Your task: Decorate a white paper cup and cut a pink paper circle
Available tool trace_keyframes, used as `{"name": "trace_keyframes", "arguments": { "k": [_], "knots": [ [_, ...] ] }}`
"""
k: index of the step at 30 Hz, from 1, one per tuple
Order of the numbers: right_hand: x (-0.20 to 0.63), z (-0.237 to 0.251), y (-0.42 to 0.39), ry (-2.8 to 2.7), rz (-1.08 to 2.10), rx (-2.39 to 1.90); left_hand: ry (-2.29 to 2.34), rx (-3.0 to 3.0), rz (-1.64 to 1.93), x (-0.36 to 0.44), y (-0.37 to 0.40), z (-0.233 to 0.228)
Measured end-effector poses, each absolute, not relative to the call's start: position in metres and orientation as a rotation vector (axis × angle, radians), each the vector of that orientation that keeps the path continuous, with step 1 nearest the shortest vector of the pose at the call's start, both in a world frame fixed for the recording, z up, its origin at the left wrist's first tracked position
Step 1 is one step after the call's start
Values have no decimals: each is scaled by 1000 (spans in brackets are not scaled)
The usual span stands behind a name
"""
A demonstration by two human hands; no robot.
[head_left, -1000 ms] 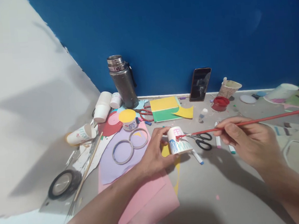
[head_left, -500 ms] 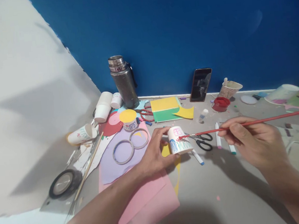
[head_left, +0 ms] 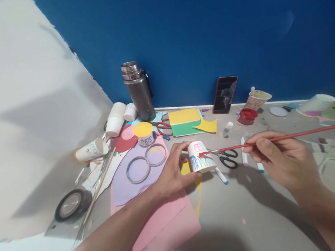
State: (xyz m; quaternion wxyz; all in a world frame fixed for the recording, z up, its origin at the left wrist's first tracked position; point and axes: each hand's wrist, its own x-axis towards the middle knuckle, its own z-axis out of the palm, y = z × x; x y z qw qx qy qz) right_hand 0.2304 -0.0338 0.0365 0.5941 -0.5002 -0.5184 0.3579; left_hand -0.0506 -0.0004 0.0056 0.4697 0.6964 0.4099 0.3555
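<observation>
The left hand (head_left: pixel 172 171) sat just left of the frame's middle, w/ fingers and thumb curled round a small paper cup (head_left: pixel 200 157), holding it upside down and tipped a bit. The cup was white & smooth, w/ a pink window shape up top and blue-green scribbles near its rim. The right hand (head_left: pixel 280 157), at the middle right, pinched a long thin red paintbrush (head_left: pixel 275 138); the stick ran off toward the right edge, and its red wet tip touched the cup's side. Black scissors (head_left: pixel 227 157) lay just behind the brush tip, and markers (head_left: pixel 243 154) lay near the right hand's fingers. Under the left arm lay flat pink paper (head_left: pixel 163 222) w/ straight edges, and beside it purple paper (head_left: pixel 131 178) w/ two thin rings (head_left: pixel 145 164) on top. The grey table (head_left: pixel 250 219) was bare & smooth at the lower middle, so there was open room there. The upper middle was crowded: a shiny metal bottle (head_left: pixel 138 91), a dark phone (head_left: pixel 224 94) leaning on the blue wall (head_left: pixel 206 29), yellow & green sheets (head_left: pixel 184 122), a round red paint pot (head_left: pixel 247 116). At the left, white cups (head_left: pixel 116 118) lay on their sides, and a black tape roll (head_left: pixel 72 204) sat near the white wall's edge.
</observation>
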Motion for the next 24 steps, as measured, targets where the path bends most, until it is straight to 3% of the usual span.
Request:
{"name": "trace_keyframes", "arguments": {
  "k": [24],
  "knots": [
    [239, 33, -25, -1064, 933, -1013, 937, 1618, 873, -46, -1, 5]
  ]
}}
